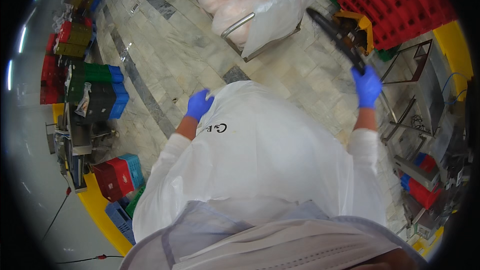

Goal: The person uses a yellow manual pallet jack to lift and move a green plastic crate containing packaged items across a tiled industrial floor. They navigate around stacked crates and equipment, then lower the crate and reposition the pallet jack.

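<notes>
My right hand (pixel 368 88), in a blue glove, is closed round the lower end of a long, dark, slightly curved bar (pixel 336 37). The bar slants up and to the left from my fist, and motion blurs it, so its exact kind is unclear. At the left edge of my white apron (pixel 270 140), my gloved left hand (pixel 200 104) hangs with loosely bent fingers, the tips a little apart. Nothing shows in it. Ahead of me, large bags (pixel 232 17) with pinkish contents lie on a metal cart (pixel 239 26) with a bent handle.
Red crates (pixel 395 5) are stacked at the far right, beside a yellow crate (pixel 369 27) with dark contents. A metal frame stand (pixel 412 87) stands right of my right hand. Green and grey crates (pixel 100 97) line the left wall. Pale tiles (pixel 155 55) cover the floor.
</notes>
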`<control>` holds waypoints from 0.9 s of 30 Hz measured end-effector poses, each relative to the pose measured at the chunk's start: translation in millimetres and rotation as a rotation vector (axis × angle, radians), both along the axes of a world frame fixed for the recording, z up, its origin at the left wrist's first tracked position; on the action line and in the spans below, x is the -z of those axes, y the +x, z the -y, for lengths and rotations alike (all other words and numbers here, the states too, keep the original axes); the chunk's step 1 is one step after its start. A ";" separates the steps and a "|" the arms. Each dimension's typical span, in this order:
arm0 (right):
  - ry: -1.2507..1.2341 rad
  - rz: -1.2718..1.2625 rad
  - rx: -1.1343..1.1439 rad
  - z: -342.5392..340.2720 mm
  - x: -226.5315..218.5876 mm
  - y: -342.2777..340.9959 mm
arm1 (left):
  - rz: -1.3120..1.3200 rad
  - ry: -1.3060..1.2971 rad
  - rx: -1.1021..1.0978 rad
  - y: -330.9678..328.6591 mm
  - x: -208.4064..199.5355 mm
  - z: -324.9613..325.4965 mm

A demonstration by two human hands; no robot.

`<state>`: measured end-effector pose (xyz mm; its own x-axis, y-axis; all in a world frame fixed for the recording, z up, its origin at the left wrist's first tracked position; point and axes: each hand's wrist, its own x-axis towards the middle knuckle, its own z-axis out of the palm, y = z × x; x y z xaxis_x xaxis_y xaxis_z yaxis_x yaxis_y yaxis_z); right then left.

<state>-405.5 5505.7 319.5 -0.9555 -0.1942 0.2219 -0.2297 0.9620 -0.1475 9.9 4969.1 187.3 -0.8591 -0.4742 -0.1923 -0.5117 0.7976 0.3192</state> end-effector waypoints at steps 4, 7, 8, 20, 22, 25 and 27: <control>0.100 0.292 0.018 13.8 64.6 65.2 | -0.352 -0.226 0.157 -176.0 -36.4 -7.7; 0.069 0.469 -0.001 9.8 32.4 44.5 | -0.356 -0.376 0.139 -279.1 -47.9 -16.4; 0.052 0.500 -0.001 6.4 19.3 33.0 | -0.349 -0.406 0.123 -303.5 -46.7 -12.8; -0.295 0.439 0.124 -87.1 -109.9 -188.4 | -0.028 -0.205 0.021 -400.7 -0.2 44.4; -0.255 0.402 0.056 -92.6 -88.1 -179.6 | -0.023 -0.199 0.026 -411.5 -4.9 67.3; -0.069 0.376 0.133 -47.7 -74.6 -124.8 | 0.009 -0.197 -0.010 -422.9 -0.1 103.8; 0.043 0.404 0.168 -21.6 -43.8 -75.1 | 0.024 -0.201 0.010 -429.7 -0.6 131.3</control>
